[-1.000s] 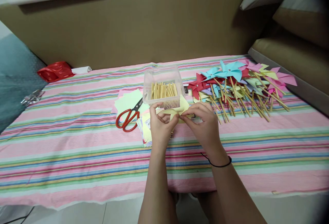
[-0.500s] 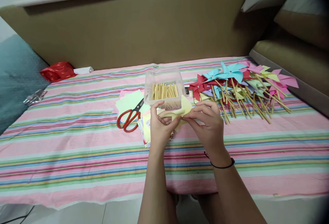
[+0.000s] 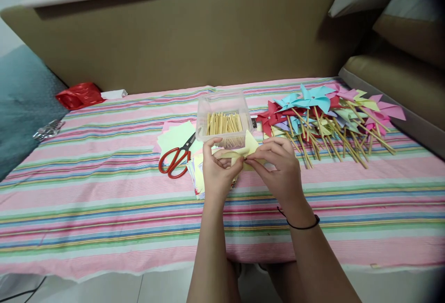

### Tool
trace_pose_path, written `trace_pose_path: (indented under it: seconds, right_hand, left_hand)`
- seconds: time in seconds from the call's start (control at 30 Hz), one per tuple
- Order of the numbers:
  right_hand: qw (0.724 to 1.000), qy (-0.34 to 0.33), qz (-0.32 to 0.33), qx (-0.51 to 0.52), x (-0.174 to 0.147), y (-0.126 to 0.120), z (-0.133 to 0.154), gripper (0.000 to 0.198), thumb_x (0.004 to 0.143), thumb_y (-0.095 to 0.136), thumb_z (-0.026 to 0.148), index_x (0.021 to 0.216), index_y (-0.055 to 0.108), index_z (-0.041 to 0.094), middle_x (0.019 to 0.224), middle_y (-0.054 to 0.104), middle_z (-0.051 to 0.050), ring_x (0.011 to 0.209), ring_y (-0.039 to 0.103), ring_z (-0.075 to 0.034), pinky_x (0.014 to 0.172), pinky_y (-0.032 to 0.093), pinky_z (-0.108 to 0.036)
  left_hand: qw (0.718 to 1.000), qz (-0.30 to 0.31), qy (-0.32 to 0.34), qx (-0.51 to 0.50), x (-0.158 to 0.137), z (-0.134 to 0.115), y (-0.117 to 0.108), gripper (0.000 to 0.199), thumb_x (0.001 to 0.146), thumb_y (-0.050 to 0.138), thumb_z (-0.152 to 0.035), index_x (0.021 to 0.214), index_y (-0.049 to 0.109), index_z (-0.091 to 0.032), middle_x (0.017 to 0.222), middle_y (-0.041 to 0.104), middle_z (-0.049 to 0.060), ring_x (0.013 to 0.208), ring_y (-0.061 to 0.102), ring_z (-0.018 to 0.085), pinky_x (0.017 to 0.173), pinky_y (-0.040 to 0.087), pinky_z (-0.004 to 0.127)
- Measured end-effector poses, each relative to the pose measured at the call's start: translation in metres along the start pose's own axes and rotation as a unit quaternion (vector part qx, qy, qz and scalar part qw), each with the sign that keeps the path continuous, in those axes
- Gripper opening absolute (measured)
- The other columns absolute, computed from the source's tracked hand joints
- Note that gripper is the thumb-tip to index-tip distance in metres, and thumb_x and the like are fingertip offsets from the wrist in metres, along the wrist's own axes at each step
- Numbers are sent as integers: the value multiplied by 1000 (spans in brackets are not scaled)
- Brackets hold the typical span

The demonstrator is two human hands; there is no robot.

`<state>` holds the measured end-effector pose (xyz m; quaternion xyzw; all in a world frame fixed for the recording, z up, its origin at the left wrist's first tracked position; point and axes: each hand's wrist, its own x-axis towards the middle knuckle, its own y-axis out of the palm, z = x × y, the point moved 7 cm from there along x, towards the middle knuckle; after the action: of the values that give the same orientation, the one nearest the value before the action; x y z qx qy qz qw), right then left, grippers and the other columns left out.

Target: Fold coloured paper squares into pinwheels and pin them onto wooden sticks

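A pale yellow paper pinwheel with curled blades is between my two hands. My left hand pinches its curled part between thumb and fingers, the index finger raised. At the middle of the paper, my right hand pinches with thumb and fingertips; a small dark spot shows there, too small to name. Just beyond stands a clear plastic box holding many short wooden sticks. Beneath and left of my left hand lies a stack of coloured paper pieces, partly hidden.
Red-handled scissors rest on pastel paper sheets to the left. Finished pinwheels on sticks are heaped at the right. A red plastic bag and a silvery packet lie far left on the striped cloth.
Both hands stay almost in place, still pinching the yellow paper. The right fingers shift very slightly at the paper's middle, and the whole view drifts a little.
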<state>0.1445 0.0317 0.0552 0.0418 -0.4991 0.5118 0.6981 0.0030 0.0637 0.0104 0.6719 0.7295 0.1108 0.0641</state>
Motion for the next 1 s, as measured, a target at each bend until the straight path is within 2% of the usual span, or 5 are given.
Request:
trace_pose_path:
  seconds: [0.23, 0.4, 0.57, 0.77, 1.0]
  right_hand:
    - [990, 136, -9, 47, -4, 1, -17, 14, 73, 76, 20, 79, 64, 22, 81, 63, -2, 85, 57, -21, 80, 46, -39]
    - [957, 246, -25, 151, -11, 5, -34, 52, 66, 80, 29, 111, 53, 24, 107, 63, -5, 103, 59, -23, 91, 46, -43]
    - [928, 298, 2, 225, -16, 14, -39, 63, 66, 79, 30, 119, 45, 25, 95, 69, -3, 95, 65, -23, 89, 49, -43]
    - [875, 362, 20, 320, -23, 22, -44, 69, 64, 80, 35, 122, 42, 26, 101, 69, -5, 86, 69, -23, 73, 57, -37]
    - [826, 411, 12, 387, -28, 25, -47, 71, 59, 83, 34, 116, 43, 27, 78, 73, -1, 75, 72, -26, 67, 60, -41]
  left_hand:
    - [1000, 23, -4, -3, -1, -1, 2, 57, 64, 76, -17, 106, 38, -24, 75, 63, -5, 51, 58, 6, 51, 44, 16]
    - [999, 41, 0, -4, -1, -1, 4, 58, 65, 76, -19, 109, 38, -24, 73, 62, -5, 53, 59, 8, 52, 45, 18]
    - [999, 50, 1, -3, 0, 1, 5, 58, 67, 75, -20, 110, 37, -25, 81, 64, -2, 63, 65, 11, 59, 50, 21]
    - [998, 60, 10, 6, -1, 0, 6, 58, 67, 77, -20, 111, 38, -25, 81, 66, -2, 65, 66, 11, 62, 50, 21]
    - [996, 91, -13, -22, -3, 2, 12, 66, 61, 81, -19, 111, 38, -24, 82, 68, -1, 77, 69, 15, 72, 52, 25]
